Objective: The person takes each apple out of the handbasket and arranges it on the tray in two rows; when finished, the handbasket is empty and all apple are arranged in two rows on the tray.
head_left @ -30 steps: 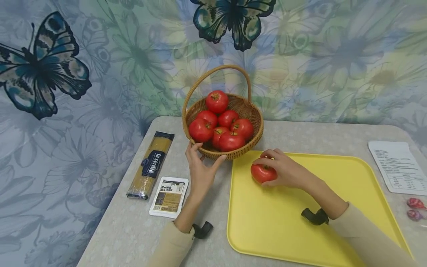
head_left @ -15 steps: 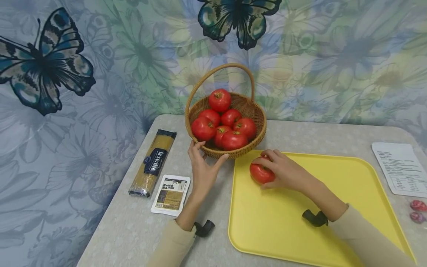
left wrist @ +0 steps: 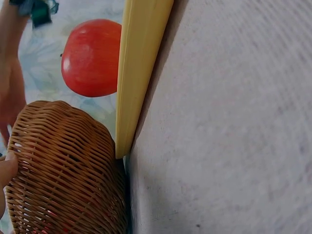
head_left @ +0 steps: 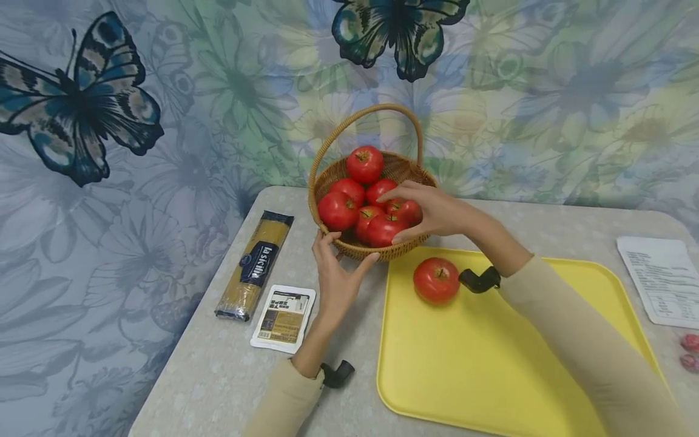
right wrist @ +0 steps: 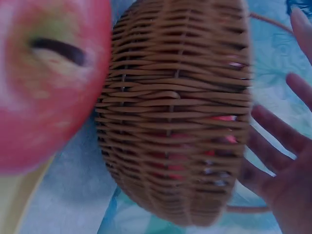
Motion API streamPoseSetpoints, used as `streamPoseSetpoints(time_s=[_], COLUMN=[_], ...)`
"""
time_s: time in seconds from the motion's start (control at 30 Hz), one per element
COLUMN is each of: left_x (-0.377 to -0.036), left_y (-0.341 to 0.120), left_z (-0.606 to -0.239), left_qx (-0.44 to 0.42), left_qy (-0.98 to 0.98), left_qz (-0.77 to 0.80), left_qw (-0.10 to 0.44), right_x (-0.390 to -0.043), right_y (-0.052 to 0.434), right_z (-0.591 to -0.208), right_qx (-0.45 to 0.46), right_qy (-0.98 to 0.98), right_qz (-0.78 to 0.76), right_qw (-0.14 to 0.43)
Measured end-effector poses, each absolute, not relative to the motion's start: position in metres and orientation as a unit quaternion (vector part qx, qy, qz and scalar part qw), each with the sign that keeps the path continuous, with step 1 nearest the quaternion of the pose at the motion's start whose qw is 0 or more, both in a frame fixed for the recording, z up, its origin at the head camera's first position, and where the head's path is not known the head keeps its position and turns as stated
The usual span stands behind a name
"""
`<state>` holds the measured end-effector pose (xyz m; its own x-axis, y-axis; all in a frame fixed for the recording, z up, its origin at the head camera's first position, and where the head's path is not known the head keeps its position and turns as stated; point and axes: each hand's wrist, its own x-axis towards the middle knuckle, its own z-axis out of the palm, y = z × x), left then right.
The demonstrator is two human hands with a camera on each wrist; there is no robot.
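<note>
We have 1 round red tomato (head_left: 436, 280) set on the yellow plastic tray (head_left: 508, 376); right hand (head_left: 431, 211) spread over the woven wicker basket (head_left: 382, 252), grip wide, holding nothing; left hand (head_left: 335, 276) braces the basket's rim, fingers straight; next: close on another.

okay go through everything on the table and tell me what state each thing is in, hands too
basket: upright, handle up, holding a pile of tomatoes
tomato on the tray: resting free, no hand on it
yellow tray: flat on the table, holds one tomato
left hand: steadies the basket's near wall
right hand: fingers spread over the basket's tomatoes
spaghetti packet: sealed, lying flat
small packet: flat, label up
paper sheet: flat, printed side up
</note>
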<state>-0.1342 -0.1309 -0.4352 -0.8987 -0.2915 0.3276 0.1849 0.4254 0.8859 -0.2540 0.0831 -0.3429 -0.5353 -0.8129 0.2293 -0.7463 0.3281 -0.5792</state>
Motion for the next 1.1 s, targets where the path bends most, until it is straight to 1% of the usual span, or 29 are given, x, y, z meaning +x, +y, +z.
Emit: streamPoseSetpoints(time_s=[0.13, 0.2, 0.33, 0.5, 0.63, 0.73, 0.83, 0.97, 1.1], left_x=[-0.133, -0.132, -0.133, -0.132, -0.131, -0.131, -0.131, -0.131, -0.131], left_y=[-0.127, -0.125, -0.122, -0.121, -0.122, -0.124, -0.126, -0.129, -0.133], left_z=[-0.435, -0.435, -0.434, -0.433, -0.433, -0.434, -0.434, -0.432, -0.432], left_qx=[0.026, 0.022, 0.020, 0.022, 0.024, 0.027, 0.029, 0.031, 0.035], left_qy=[-0.814, -0.812, -0.814, -0.818, -0.817, -0.815, -0.813, -0.810, -0.810], left_qz=[-0.537, -0.540, -0.537, -0.532, -0.536, -0.539, -0.542, -0.545, -0.543], left_qw=[0.220, 0.219, 0.218, 0.215, 0.212, 0.211, 0.212, 0.214, 0.218], right_x=[-0.271, -0.274, -0.275, -0.274, -0.272, -0.268, -0.260, -0.240, -0.215], right_y=[0.071, 0.070, 0.071, 0.072, 0.074, 0.078, 0.089, 0.116, 0.152], right_z=[-0.353, -0.356, -0.357, -0.358, -0.358, -0.350, -0.331, -0.308, -0.306], right_qx=[-0.480, -0.477, -0.467, -0.474, -0.480, -0.483, -0.480, -0.465, -0.456], right_qy=[0.815, 0.815, 0.819, 0.819, 0.816, 0.816, 0.815, 0.827, 0.843], right_qz=[-0.294, -0.287, -0.276, -0.267, -0.284, -0.302, -0.323, -0.315, -0.277], right_qw=[0.138, 0.164, 0.185, 0.182, 0.149, 0.097, 0.046, -0.013, -0.064])
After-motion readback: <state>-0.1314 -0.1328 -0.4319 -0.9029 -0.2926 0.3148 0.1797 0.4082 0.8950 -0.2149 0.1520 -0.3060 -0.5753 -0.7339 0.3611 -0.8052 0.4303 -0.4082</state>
